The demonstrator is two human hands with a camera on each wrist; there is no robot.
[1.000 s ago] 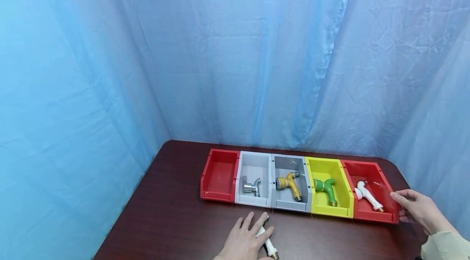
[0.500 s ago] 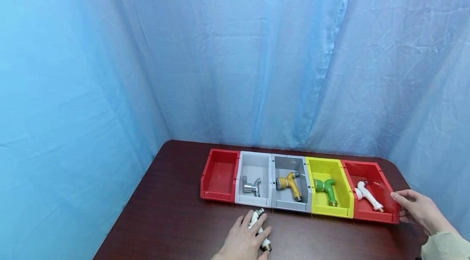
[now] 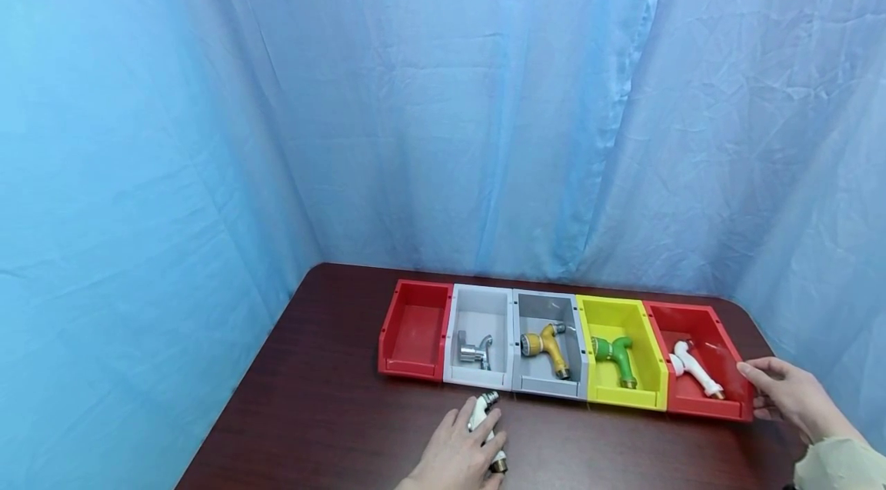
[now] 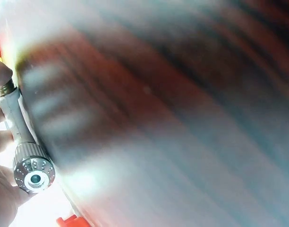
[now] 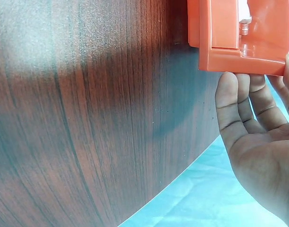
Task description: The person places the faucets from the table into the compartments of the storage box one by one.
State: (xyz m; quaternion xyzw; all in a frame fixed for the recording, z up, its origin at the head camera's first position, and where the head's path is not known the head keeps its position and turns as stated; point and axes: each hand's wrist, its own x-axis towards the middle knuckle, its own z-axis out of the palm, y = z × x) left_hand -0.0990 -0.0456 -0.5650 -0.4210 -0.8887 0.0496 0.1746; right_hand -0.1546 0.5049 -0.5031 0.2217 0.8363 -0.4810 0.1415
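Note:
My left hand (image 3: pixel 453 448) holds a white tap (image 3: pixel 479 415) low over the table, just in front of the white and grey bins. In the left wrist view the fingers lie along the tap (image 4: pixel 17 116); its ribbed metal knob points towards the camera and its brass thread is up by a fingertip. At the far right my right hand (image 3: pixel 789 391) grips the side wall of a red bin (image 3: pixel 706 408), thumb at the rim and fingers against the outside. Inside that bin lies another white tap (image 3: pixel 694 371).
Joined to that bin in a row are a yellow bin (image 3: pixel 651 399) with a green tap (image 3: pixel 621 358), a grey bin (image 3: pixel 550 388) with a yellow tap (image 3: pixel 550 348), a white bin (image 3: pixel 477 378) with a chrome tap (image 3: pixel 474 352), and a bare red bin (image 3: pixel 415 328). Blue curtains surround the table (image 3: pixel 325 398).
The white tap under my left hand has shifted left and up towards the bins, its metal spout end now showing past the fingers. My right hand stays at the red bin.

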